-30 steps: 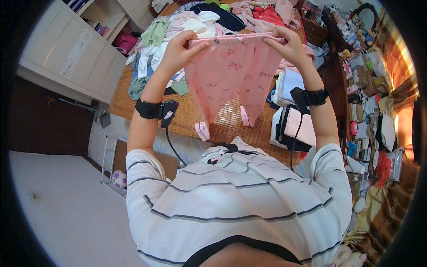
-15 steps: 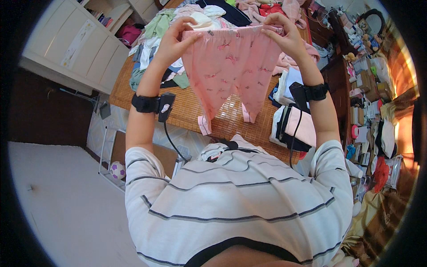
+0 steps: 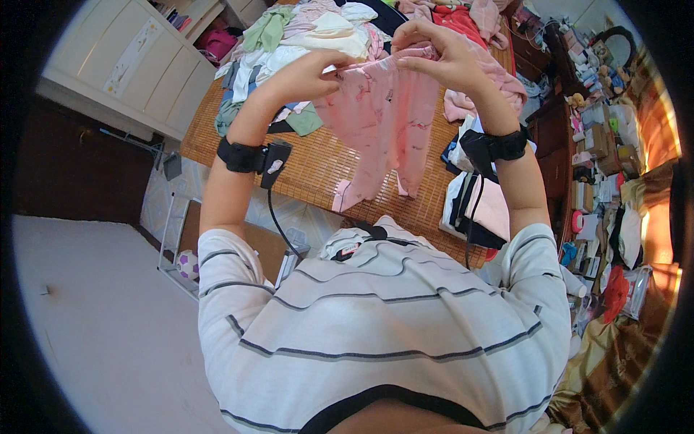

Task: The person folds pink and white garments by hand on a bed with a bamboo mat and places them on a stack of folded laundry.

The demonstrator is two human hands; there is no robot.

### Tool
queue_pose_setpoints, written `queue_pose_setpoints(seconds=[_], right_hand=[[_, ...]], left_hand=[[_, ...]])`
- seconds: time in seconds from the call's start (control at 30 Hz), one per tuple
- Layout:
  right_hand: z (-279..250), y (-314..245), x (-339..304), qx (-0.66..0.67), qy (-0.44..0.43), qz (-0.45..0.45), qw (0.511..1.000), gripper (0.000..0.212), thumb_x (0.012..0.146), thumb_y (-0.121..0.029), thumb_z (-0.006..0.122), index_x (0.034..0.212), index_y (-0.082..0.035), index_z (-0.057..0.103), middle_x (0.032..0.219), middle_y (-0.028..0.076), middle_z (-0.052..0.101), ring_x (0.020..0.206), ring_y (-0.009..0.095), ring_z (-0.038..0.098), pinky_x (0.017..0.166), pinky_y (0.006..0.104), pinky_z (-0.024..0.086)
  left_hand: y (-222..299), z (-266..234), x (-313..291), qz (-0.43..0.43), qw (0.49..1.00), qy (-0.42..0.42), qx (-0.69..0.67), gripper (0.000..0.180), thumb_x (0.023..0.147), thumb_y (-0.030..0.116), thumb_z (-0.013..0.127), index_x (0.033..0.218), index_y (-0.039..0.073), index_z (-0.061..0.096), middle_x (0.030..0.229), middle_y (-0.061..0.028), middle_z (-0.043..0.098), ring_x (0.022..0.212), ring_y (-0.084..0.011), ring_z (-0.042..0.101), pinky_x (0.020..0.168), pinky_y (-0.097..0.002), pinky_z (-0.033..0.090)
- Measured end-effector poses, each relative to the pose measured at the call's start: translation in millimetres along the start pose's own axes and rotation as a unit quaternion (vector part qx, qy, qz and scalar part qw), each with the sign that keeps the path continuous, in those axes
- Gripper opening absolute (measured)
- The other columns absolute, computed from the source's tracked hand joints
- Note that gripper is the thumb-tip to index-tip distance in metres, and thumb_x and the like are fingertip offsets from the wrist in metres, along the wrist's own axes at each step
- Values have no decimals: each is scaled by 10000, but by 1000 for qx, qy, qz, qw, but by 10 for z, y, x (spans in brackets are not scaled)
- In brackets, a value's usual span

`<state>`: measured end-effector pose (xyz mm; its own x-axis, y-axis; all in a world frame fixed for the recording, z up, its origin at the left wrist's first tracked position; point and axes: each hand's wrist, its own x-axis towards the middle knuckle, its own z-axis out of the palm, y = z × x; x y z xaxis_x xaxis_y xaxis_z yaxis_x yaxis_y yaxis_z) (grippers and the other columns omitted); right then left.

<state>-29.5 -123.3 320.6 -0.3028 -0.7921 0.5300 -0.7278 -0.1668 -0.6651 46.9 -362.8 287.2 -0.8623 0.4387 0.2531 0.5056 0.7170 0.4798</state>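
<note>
A pair of pink printed pants (image 3: 376, 123) hangs by its waistband between my two hands, the legs dangling down over the woven mat. My left hand (image 3: 318, 74) pinches the waistband at its left end. Closer to the middle of the band, my right hand (image 3: 437, 59) grips it between thumb and fingers. The fabric sags in folds, and the cuffs hang near the mat's front edge.
A heap of loose clothes (image 3: 311, 36) covers the far side of the woven bamboo mat (image 3: 289, 173). Folded clothes (image 3: 481, 206) are stacked at the right, with a pink fleece garment (image 3: 491, 79) beyond. Crowded shelves (image 3: 593, 188) line the right side.
My hands have come closer together, so the pants' waistband has gone from stretched flat to slack and the legs have bunched into folds.
</note>
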Motion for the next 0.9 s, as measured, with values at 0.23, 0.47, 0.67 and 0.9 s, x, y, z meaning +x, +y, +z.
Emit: queue_pose_setpoints(seconds=[0.23,0.47,0.67,0.9], right_hand=[[-23,81,-21,1,-5,-5,1000,254,746,-93,625,963,-33,507,928,21,535,894,101,524,796,239,419],[7,153,-186,130,72,90,985,305,734,-94,645,999,-42,504,956,12,530,901,85,514,793,223,417],[198,229,-281,231,32,165,958,224,708,-73,657,921,-23,607,864,19,604,806,82,553,740,217,441],[345,381,-335,216,41,60,974,207,615,-47,689,817,-53,642,1108,63,512,1048,152,452,878,282,362]], left_hand=[[133,285,140,-61,949,44,-307,185,656,20,473,819,4,557,707,11,492,621,-54,434,538,-196,367],[304,216,210,38,913,161,-372,75,693,15,475,719,-8,542,614,-2,474,582,-74,413,542,-212,343],[492,114,236,200,937,190,-215,227,697,39,533,517,1,400,510,-33,376,502,-144,335,535,-272,299],[896,188,180,323,912,192,-164,256,573,-67,548,436,15,349,456,-74,364,448,-222,347,440,-304,265]])
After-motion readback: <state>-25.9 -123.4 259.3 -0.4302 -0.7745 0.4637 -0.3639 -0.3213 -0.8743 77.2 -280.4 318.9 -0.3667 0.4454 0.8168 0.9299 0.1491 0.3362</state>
